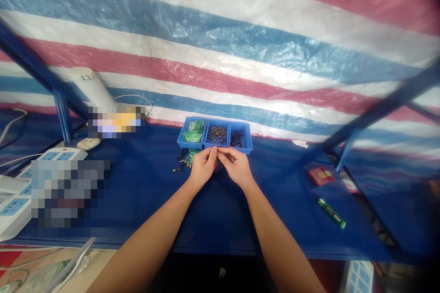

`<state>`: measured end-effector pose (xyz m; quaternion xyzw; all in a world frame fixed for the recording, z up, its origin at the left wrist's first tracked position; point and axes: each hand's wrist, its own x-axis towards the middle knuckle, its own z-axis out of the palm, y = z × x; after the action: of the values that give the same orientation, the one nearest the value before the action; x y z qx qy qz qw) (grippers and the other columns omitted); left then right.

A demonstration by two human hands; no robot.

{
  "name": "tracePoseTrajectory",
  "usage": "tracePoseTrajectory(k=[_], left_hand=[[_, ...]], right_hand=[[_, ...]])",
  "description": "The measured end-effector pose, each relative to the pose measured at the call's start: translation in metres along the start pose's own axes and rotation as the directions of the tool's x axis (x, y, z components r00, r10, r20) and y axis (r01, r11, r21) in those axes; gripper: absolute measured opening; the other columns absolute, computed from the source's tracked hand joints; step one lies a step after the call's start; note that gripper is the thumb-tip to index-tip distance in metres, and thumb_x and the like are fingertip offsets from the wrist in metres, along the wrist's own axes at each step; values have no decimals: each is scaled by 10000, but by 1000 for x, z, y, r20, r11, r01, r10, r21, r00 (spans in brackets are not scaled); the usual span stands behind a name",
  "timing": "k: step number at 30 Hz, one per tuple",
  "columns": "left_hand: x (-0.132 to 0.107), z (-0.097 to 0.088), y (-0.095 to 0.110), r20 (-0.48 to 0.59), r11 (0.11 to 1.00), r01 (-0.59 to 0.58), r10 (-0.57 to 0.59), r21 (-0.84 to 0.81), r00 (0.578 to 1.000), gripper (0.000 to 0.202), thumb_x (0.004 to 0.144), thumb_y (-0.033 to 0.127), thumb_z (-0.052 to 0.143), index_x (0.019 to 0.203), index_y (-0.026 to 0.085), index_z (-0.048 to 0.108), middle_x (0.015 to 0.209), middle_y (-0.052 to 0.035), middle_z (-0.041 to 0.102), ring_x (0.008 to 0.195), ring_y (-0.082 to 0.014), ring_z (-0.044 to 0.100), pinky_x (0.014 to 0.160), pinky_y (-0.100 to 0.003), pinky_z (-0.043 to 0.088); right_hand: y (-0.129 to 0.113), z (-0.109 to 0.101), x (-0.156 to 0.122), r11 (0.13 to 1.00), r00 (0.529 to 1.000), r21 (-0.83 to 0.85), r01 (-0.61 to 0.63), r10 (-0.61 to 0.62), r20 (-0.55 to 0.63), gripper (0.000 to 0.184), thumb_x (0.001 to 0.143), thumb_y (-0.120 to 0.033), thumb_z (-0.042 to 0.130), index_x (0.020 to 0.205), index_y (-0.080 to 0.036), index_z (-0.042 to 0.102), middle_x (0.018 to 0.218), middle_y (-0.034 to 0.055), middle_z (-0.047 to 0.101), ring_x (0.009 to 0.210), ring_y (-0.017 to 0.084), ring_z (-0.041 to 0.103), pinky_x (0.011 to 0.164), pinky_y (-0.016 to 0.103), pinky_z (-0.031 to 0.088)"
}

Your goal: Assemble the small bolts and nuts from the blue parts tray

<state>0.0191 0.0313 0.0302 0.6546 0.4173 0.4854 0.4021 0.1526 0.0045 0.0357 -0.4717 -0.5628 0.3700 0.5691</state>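
My left hand (202, 165) and my right hand (235, 165) meet over the blue table (144, 192), fingertips pinched together on a small dark part too small to name. Just behind them stand three blue bins: the left bin (192, 132) holds green bagged items, the middle bin (217, 133) small metal screws, the right bin (240, 138) dark parts. A few loose small parts (179, 165) and a green packet (190, 155) lie on the table left of my left hand.
White power strips (20, 183) and a cable sit at the left edge. A white lamp base (88, 143) stands behind them. A red box (320, 176) and a green marker (331, 213) lie at the right. Blue frame struts (374, 112) cross both sides, before a striped tarp.
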Motion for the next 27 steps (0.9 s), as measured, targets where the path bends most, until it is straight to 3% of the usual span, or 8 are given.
tracePoseTrajectory(k=[3, 8, 13, 18, 24, 27], left_hand=[[0, 0, 0, -3, 1000, 4, -4, -16, 1000, 377, 920, 427, 480, 651, 165, 521, 522, 32, 509, 484, -90, 480, 498, -213, 368], [-1, 3, -4, -1, 990, 23, -23, -136, 1000, 217, 894, 412, 536, 897, 195, 529, 607, 42, 555, 527, -101, 540, 529, -210, 420], [1, 3, -4, -10, 994, 25, -26, -110, 1000, 245, 905, 427, 512, 888, 184, 545, 603, 35, 554, 524, -99, 538, 532, -211, 428], [1, 0, 0, -10, 1000, 17, -18, -21, 1000, 327, 919, 445, 481, 764, 168, 560, 564, 30, 538, 511, -94, 513, 525, -209, 409], [0, 4, -6, 11, 985, 37, -36, -170, 999, 264, 894, 432, 535, 981, 184, 551, 625, 23, 585, 542, -112, 566, 542, -222, 451], [0, 6, -8, 1, 986, 31, -31, -161, 1000, 260, 883, 429, 553, 972, 184, 557, 651, 13, 599, 547, -112, 569, 543, -224, 452]], right_hand=[[0, 0, 0, 1000, 1000, -5, -6, 6, -28, 227, 841, -346, 636, 998, -215, 735, 986, 64, 735, 817, 211, 696, 757, 346, 581], [1, -2, 0, 999, 997, -23, -24, 22, -74, 230, 832, -353, 641, 998, -227, 739, 993, 58, 738, 860, 222, 696, 779, 352, 577], [1, -1, 0, 999, 997, 13, -32, 33, -63, 242, 808, -343, 670, 1005, -220, 736, 985, 57, 737, 830, 213, 697, 764, 343, 581], [-1, 1, 0, 999, 998, 25, -32, 34, -53, 228, 813, -339, 668, 991, -213, 734, 954, 59, 741, 812, 210, 696, 769, 347, 576], [2, 0, 3, 995, 992, 72, -74, 81, -97, 254, 791, -369, 683, 979, -206, 736, 960, 60, 748, 818, 215, 702, 779, 353, 579], [2, -1, 3, 992, 991, 97, -83, 93, -99, 263, 786, -381, 688, 976, -205, 734, 953, 60, 749, 822, 216, 704, 784, 354, 581]])
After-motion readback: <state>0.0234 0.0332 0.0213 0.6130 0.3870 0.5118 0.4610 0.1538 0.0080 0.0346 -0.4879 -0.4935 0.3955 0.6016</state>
